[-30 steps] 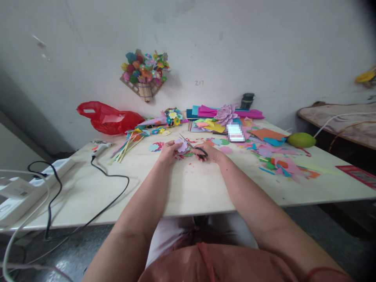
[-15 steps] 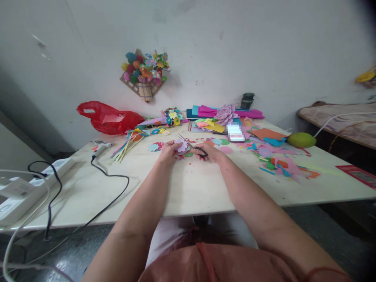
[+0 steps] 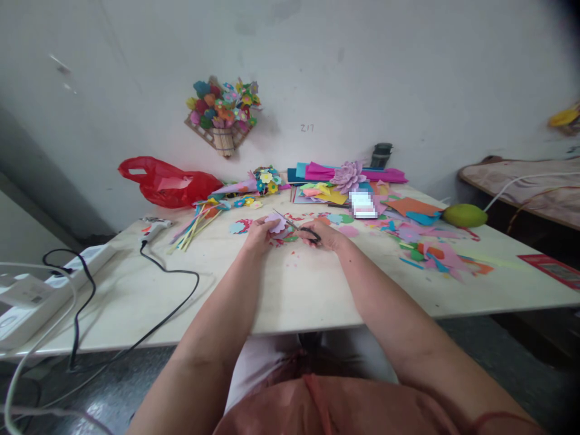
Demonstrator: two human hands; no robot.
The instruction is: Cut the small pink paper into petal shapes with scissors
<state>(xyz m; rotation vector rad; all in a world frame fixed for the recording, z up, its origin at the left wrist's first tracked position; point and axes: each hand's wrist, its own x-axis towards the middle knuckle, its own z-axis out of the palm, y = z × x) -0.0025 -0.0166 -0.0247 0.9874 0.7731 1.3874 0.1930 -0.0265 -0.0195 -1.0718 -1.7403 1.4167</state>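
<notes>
Over the white bench [image 3: 299,296], the right hand [image 3: 322,233] grips one pair of black-handled metal scissors [image 3: 310,230], and the left hand [image 3: 260,233] pinches one scalloped lilac paper piece [image 3: 275,222]. Piece and blade tips have edged slightly leftward together, so the cutting position barely alters; blade contact is hard to judge. Beyond lie one red plastic bag [image 3: 193,186], one large lilac flower [image 3: 348,176] and one multicoloured wall bouquet [image 3: 222,109].
</notes>
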